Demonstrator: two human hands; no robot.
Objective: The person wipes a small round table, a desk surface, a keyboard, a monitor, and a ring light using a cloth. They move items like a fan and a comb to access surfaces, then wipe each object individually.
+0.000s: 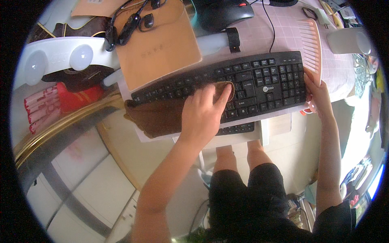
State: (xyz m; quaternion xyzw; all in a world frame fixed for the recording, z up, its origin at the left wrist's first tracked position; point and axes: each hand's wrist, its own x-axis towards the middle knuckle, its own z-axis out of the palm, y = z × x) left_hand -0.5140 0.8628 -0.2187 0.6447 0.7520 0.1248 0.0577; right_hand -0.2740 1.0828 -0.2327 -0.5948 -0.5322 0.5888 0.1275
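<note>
A black Lecoo keyboard (267, 80) lies slantwise on the desk before me. My left hand (205, 111) presses a brown cloth (158, 118) onto its keys, with a fold of the cloth under the fingertips; the rest covers the keyboard's lower left edge. At the keyboard's right end, my right hand (316, 91) grips its edge, fingers partly hidden beneath. A pale pink wide-toothed comb (316, 48) lies just beyond that hand. Part of a second black keyboard (238, 129) shows below the desk's front edge.
A tan notebook (158, 45) with black earphones (130, 29) on it lies behind the keyboard. Farther back are a black mouse (225, 13) and its cable. A white lamp bar (73, 57) and red packaging (79, 97) are at left; a white cylindrical object (349, 41) is at right.
</note>
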